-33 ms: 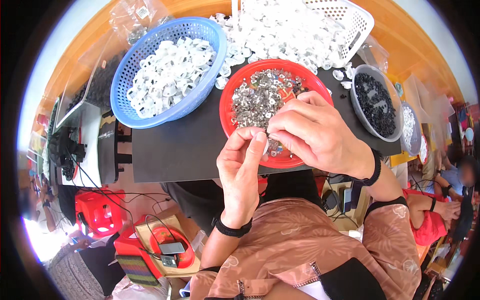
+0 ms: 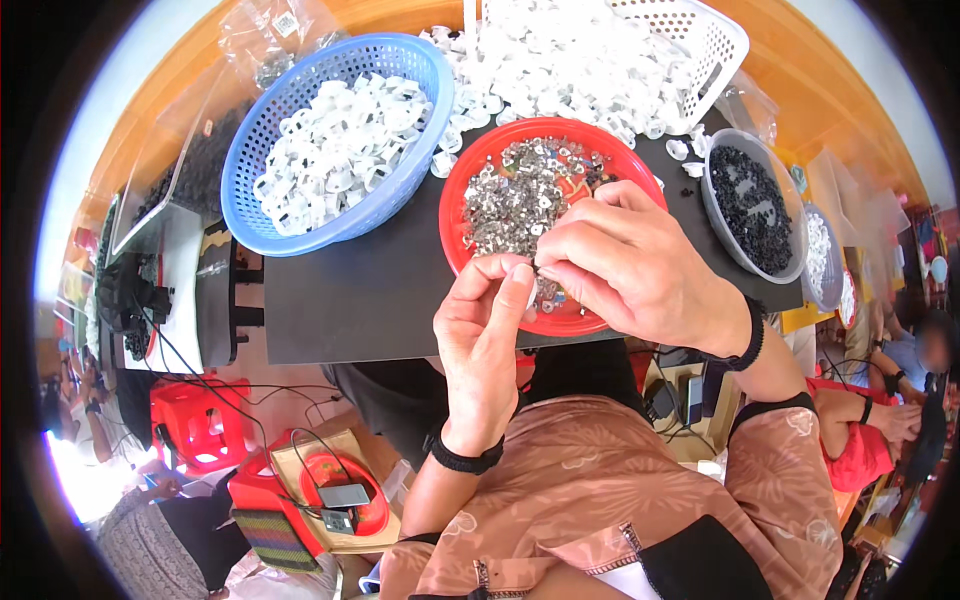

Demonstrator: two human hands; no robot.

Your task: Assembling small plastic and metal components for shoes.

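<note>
My left hand (image 2: 485,335) is closed in a pinch, thumb against forefinger, on a small white plastic part (image 2: 531,299) that shows only beside the thumb. Meeting it from the right, my right hand (image 2: 635,265) has its thumb and fingers pressed together. Whatever sits between those fingertips is too small and hidden to name. Both hands are over the near side of a round red tray (image 2: 452,190), which holds many small metal pieces (image 2: 515,205). The right hand covers part of the tray.
A blue perforated basket (image 2: 232,190) of white plastic parts stands left on the dark tabletop (image 2: 350,310). A white basket (image 2: 725,50) and a heap of white parts (image 2: 590,70) lie behind. To the right is a bowl (image 2: 797,270) of black pieces. Co-workers sit at both sides.
</note>
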